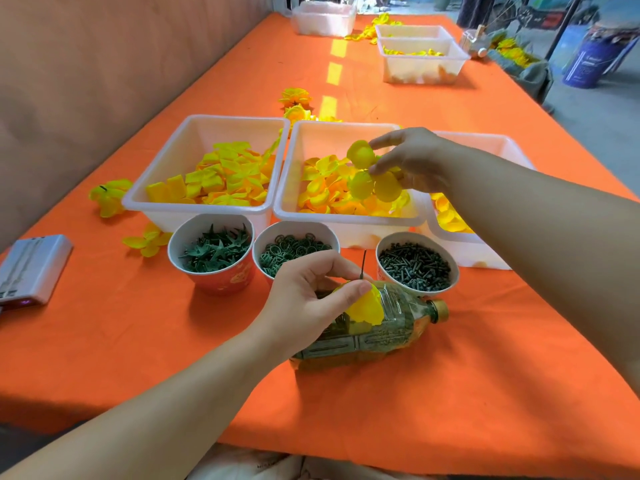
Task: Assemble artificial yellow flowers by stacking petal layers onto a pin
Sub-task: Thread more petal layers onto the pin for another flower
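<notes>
Left hand (308, 292), lower centre, pinches the pin (363, 263) upright, a yellow petal layer (365, 311) already threaded on. Right hand (415, 161) holds a fresh petal piece (369, 174) in its fingertips above the middle tub (346, 216). Early going, I'd judge, with more layers to stack.

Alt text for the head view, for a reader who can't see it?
The left hand grips a pin with a yellow petal layer, while the right hand pinches a petal cluster above the middle bin.

Single head-worn wide-angle view, forward and down along the orange table (104, 334), near edge close below.
</notes>
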